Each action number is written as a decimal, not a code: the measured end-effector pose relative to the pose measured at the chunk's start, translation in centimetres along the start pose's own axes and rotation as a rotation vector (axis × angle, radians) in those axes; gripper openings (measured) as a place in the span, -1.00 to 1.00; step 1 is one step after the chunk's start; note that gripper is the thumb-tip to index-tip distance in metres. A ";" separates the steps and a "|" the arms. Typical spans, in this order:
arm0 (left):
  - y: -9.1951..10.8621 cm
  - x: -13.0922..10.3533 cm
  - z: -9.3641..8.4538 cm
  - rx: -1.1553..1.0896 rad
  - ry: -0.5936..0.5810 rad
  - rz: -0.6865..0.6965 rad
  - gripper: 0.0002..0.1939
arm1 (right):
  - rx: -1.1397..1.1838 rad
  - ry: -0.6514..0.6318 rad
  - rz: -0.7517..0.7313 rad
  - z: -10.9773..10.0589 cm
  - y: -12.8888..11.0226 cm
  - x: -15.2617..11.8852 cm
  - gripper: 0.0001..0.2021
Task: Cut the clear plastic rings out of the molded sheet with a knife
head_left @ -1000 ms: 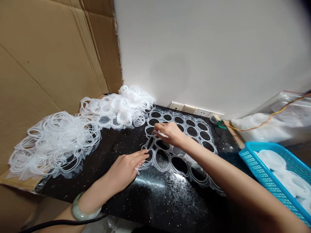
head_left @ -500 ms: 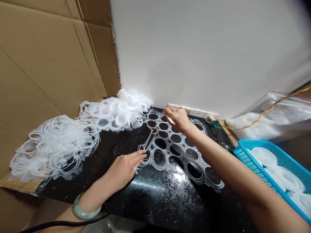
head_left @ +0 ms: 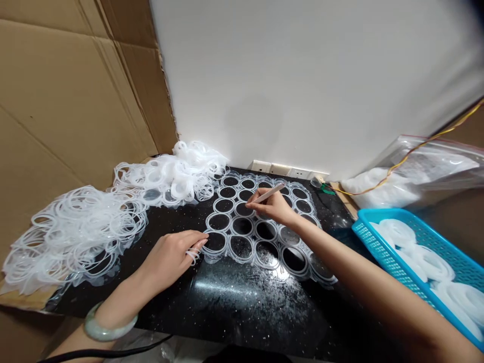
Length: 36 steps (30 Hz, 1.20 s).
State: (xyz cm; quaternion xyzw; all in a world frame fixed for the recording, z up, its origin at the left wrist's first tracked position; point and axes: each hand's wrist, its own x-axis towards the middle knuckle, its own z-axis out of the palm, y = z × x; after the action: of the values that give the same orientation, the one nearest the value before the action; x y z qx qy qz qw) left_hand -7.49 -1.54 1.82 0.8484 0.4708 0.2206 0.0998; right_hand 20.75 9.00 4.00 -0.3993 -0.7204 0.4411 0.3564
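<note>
A pale wall [head_left: 313, 75] fills the far side, and a big cardboard panel [head_left: 68, 96] stands on the left, probably serving as a fence for what is heaped against it. The black table [head_left: 162, 312] runs under everything, its dark top making the white plastic easy to pick out. At the left, well apart from the work, lies a tangled pile of rings [head_left: 79, 237], perhaps kept there to leave elbow room. Mid-table, the sheet of joined rings [head_left: 254, 229] lies flat in rows, within reach of both hands. On the near right sits a blue basket [head_left: 380, 252], coiled white pieces [head_left: 434, 263] inside it, handy to the right arm; beyond it slumps a clear bag [head_left: 442, 157].

The left hand [head_left: 174, 257] lies palm down, fingers close together, its fingertips at the sheet's near-left ring, which I'd guess steadies that corner. The right hand [head_left: 274, 204] is over the middle of the sheet, pinching a slim pale stick [head_left: 269, 193] like a pen, likely for fine control. Thin white loops [head_left: 194, 256] show at the left fingers; whether gripped or hooked, I can't tell.
</note>
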 end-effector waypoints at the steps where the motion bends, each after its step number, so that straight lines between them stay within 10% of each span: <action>1: 0.0 0.3 -0.2 -0.003 0.010 0.009 -0.68 | 0.013 0.007 0.024 -0.2 0.8 -0.4 -0.69; 13: 4.5 0.9 2.7 -0.077 -0.091 0.357 -0.74 | 0.219 -0.019 0.088 1.7 1.5 -6.6 -0.69; 21: 5.7 -1.4 3.2 -0.134 -0.115 0.326 -0.74 | 0.212 -0.149 0.120 2.9 0.5 -9.4 -0.72; 36: 3.9 3.6 4.1 0.033 -0.151 0.350 -0.70 | 0.104 -0.020 0.079 2.9 2.9 -4.1 -0.70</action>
State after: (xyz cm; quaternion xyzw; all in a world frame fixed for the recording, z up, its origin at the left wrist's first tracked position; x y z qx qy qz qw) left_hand -1.00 -0.46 0.64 0.9330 0.3107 0.1625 0.0809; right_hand 20.72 5.13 -0.37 -0.4037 -0.6837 0.4957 0.3518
